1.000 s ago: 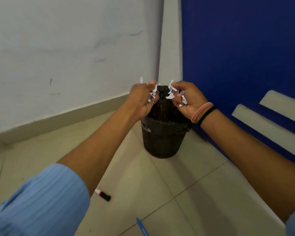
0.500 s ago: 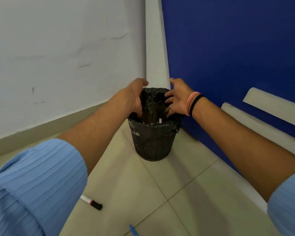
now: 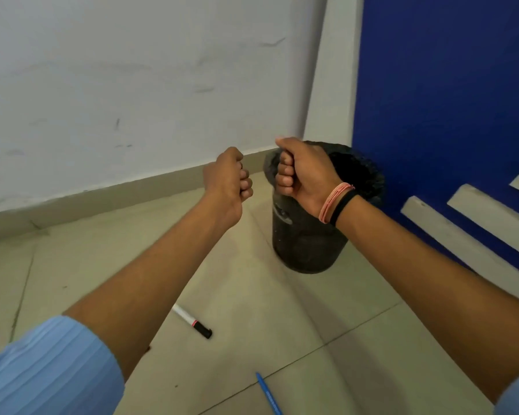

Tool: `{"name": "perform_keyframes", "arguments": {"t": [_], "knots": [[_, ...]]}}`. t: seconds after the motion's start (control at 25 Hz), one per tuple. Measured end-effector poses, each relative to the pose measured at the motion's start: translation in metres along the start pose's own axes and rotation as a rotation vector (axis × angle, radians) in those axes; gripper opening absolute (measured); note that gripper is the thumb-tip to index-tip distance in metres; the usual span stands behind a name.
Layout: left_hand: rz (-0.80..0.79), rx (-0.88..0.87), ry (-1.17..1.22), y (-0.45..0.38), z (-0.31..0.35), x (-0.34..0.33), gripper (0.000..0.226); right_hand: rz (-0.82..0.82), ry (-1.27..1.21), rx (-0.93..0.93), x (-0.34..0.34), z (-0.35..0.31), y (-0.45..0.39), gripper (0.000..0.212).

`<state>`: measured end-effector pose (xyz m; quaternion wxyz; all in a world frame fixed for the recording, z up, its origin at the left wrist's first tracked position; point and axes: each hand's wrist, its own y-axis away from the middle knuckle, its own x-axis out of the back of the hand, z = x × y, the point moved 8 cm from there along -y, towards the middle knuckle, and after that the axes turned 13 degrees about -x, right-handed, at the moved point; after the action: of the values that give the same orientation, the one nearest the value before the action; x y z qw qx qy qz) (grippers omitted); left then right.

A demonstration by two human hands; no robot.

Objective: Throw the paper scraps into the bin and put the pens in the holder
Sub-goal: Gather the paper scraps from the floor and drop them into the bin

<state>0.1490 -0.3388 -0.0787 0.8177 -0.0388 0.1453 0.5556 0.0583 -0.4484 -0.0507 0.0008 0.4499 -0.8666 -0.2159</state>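
Your left hand (image 3: 228,181) and right hand (image 3: 301,172) are clenched fists, empty as far as shows, above the black bin (image 3: 309,235). A marker (image 3: 194,322) and blue pen (image 3: 268,395) lie on the floor (image 3: 252,295).

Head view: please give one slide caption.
Both fists, left hand and right hand, near black bin; two pens on floor.

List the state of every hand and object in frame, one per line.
left hand: fist closed, nothing visible in it, raised left of the bin
right hand: fist closed, nothing visible in it, in front of the bin rim
bin: upright on the floor, open, black liner in
marker: lying on the floor, cap on
blue pen: lying on the floor, partly out of frame
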Motion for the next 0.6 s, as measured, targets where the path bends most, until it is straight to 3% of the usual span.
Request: {"name": "perform_keyframes", "arguments": {"t": [0.16, 0.28, 0.44, 0.6], "knots": [[0.066, -0.058, -0.017, 0.019, 0.002, 0.096, 0.032, -0.128, 0.153, -0.082, -0.080, 0.058, -0.002, 0.044], [0.166, -0.053, -0.160, 0.038, -0.008, 0.200, 0.035, -0.233, 0.463, -0.189, -0.136, 0.133, -0.005, 0.034], [0.189, 0.073, -0.596, 0.077, -0.045, 0.335, 0.036, -0.350, 1.015, -0.182, -0.179, 0.229, -0.018, 0.025], [-0.002, 0.173, -1.063, 0.110, -0.076, 0.416, 0.027, -0.402, 1.293, -0.090, -0.215, 0.281, -0.031, 0.028]]}}
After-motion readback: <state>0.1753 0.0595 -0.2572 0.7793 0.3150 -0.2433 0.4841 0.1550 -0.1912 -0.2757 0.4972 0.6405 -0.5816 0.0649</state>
